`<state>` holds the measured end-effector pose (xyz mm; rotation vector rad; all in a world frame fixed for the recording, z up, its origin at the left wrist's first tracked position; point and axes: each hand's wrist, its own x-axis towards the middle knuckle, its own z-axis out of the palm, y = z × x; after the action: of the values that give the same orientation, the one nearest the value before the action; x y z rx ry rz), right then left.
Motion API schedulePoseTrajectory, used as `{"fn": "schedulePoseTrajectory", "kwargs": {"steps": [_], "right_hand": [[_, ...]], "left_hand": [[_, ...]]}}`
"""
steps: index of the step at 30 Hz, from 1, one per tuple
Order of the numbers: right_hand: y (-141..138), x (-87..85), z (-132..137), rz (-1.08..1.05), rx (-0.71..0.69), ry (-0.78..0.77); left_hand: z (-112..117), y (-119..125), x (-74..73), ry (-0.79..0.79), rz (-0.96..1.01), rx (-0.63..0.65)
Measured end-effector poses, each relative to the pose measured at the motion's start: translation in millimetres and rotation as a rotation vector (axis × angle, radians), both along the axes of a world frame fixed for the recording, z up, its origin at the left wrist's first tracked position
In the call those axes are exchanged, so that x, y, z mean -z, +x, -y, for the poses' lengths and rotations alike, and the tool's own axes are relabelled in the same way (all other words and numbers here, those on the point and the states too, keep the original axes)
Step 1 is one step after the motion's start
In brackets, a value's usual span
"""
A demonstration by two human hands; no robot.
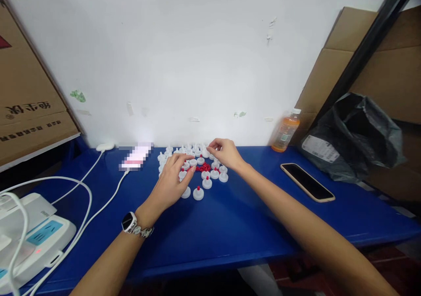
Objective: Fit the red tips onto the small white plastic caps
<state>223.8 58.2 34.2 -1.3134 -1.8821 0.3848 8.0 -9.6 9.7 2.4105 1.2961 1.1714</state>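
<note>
Many small white nozzle caps (198, 194) are clustered on the blue table, some with red tips on their spouts. A heap of small red tips (204, 168) lies among them. Over the left side of the cluster is my left hand (174, 175), thumb and index finger apart around a white cap; whether they touch it is unclear. At the back of the cluster my right hand (226, 152) pinches with thumb and index finger at another white cap (205, 152). My hand covers some of the caps on the left.
A phone (307, 182) lies to the right, near a dark plastic bag (355, 133) and an orange drink bottle (286, 131). On the left are a lit phone (136, 156) on a cable, a white charger (105, 147) and a power strip (49, 237). A white wall (197, 68) bounds the back.
</note>
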Motion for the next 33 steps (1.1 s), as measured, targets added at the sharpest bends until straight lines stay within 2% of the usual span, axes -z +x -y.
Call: {"fn": "schedulePoseTrajectory", "kwargs": {"steps": [2, 5, 8, 13, 15, 20, 26, 33], "right_hand": [[-10.8, -4.1, 16.6, -0.158, -0.148, -0.019], [-26.1, -2.6, 35.5, -0.211, -0.275, -0.066], [-29.2, 5.5, 39.7, -0.117, -0.214, -0.042], [-9.1, 8.8, 36.5, 0.412, -0.159, 0.01], [-2.9, 4.4, 36.8, 0.511, -0.161, -0.03], [-9.8, -1.5, 29.3, 0.577, -0.084, -0.081], [-25.0, 11.6, 13.8, 0.727, -0.064, -0.042], [-23.6, 19.7, 11.2, 0.666, -0.103, -0.075]], "left_hand": [[0.0, 0.2, 1.4, 0.005, 0.014, -0.006], [-2.2, -2.3, 6.2, -0.055, -0.002, 0.006], [-6.3, -8.9, 9.8, -0.115, -0.061, 0.009], [-8.0, -17.3, 6.2, -0.099, -0.102, -0.059], [-6.3, -17.0, 3.6, -0.096, -0.103, -0.063], [-4.4, -13.7, 4.0, -0.089, -0.096, -0.034], [-5.3, -13.3, 6.3, -0.082, -0.106, -0.022], [-3.2, -11.7, 4.0, -0.116, -0.118, -0.018]]}}
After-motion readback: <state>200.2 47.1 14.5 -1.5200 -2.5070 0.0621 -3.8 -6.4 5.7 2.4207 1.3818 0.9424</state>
